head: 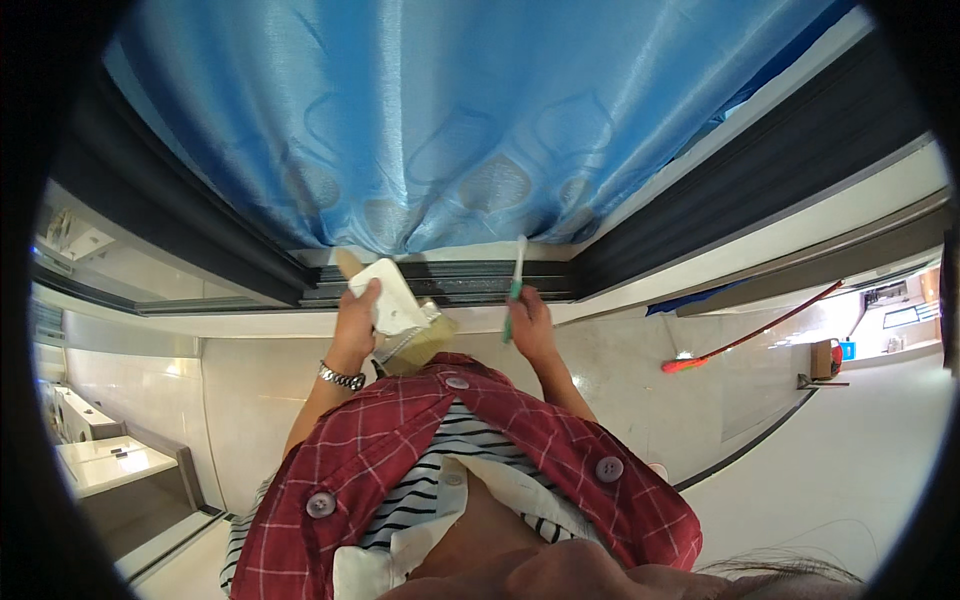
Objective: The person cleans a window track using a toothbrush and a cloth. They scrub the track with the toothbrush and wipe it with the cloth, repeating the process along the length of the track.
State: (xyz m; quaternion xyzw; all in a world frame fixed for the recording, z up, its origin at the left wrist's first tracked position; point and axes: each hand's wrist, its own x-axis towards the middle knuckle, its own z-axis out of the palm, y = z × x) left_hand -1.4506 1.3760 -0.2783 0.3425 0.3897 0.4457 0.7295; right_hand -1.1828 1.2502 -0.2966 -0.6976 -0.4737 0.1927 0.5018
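Note:
My left hand [356, 322] grips a white flat object [388, 296], whose kind I cannot tell. A tan piece [349, 262] sticks out above it, and a yellowish, bristle-like part [420, 341] hangs at its lower end. In my right hand [532, 322] is a toothbrush [515, 289] with a green handle and a pale head, held upright over the dark metal sliding track [480, 281]. The toothbrush head points towards the curtain hem. Both hands are at the near edge of the track, apart from each other.
A blue patterned curtain [457, 127] hangs beyond the track, between dark frames at left [172, 202] and right [750, 157]. A broom with a red handle [772, 322] lies to the right over the pale tiled floor [622, 367]. Cabinets [124, 465] stand at lower left.

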